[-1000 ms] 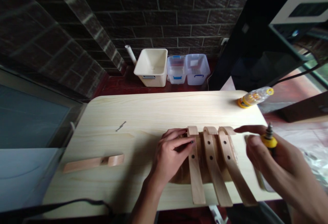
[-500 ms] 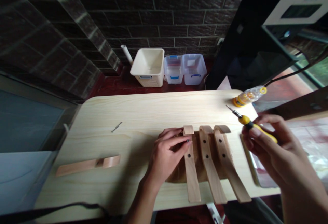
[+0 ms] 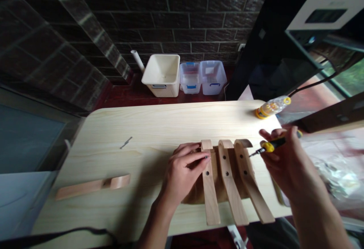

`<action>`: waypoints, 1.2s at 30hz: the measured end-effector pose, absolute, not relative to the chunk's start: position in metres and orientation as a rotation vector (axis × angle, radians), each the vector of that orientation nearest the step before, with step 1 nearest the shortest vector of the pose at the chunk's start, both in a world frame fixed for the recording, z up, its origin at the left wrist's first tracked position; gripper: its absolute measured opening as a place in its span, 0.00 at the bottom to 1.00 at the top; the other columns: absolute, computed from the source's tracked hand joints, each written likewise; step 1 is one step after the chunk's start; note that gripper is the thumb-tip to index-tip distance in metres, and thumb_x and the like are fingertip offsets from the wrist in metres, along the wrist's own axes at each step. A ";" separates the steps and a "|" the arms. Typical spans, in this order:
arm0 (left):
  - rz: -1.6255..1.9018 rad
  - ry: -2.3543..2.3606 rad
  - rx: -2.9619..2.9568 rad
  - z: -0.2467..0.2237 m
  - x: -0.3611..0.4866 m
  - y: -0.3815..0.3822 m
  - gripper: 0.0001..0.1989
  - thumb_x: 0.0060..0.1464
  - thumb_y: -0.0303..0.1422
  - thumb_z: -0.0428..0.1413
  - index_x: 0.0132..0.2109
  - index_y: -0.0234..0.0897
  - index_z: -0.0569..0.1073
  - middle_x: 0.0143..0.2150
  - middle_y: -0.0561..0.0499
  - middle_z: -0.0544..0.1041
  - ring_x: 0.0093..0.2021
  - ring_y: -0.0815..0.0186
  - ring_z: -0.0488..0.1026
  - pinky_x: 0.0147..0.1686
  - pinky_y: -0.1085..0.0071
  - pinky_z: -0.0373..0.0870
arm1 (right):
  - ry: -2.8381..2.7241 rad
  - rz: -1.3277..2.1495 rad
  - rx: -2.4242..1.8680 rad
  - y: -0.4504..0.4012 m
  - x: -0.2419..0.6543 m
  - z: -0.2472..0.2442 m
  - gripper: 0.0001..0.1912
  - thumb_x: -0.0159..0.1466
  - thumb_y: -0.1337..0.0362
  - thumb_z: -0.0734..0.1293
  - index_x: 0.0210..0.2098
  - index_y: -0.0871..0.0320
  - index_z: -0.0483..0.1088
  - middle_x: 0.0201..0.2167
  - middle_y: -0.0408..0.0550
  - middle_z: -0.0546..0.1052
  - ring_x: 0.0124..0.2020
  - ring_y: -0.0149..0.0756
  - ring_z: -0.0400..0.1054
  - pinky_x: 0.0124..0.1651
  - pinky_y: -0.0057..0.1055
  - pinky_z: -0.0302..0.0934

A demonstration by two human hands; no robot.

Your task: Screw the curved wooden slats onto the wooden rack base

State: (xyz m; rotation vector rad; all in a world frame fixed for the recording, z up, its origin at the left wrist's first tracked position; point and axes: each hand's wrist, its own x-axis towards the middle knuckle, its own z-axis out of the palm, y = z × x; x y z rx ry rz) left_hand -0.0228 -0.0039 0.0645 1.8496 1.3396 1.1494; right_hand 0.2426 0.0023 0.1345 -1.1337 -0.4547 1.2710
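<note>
My 3 pale wooden strips with hooked tops, the leftmost strip, the middle strip and the rightmost strip, lie side by side across a brown rounded piece near the front edge of the light wood-grain table. The middle and rightmost strips each show 2 dark round spots. My left hand is closed in a pinch on a small dark screw at the leftmost strip, above its visible dark spot. My right hand grips a yellow-and-black screwdriver, its metal tip near the rightmost strip's upper part. Further left lie a 4th hooked wooden strip and some thin dark metal pieces. A clear bottle-shaped container with yellow ends is at the far right corner. Beyond the table sit 1 cream plastic bin and 2 clear plastic boxes.
</note>
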 end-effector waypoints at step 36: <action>1.128 1.353 1.810 0.068 -0.021 -0.004 0.07 0.65 0.31 0.68 0.46 0.46 0.91 0.49 0.46 0.89 0.53 0.57 0.85 0.57 0.60 0.85 | -0.605 1.104 -1.062 -0.012 0.252 0.165 0.24 0.68 0.66 0.76 0.57 0.29 0.80 0.56 0.43 0.82 0.53 0.40 0.80 0.40 0.29 0.77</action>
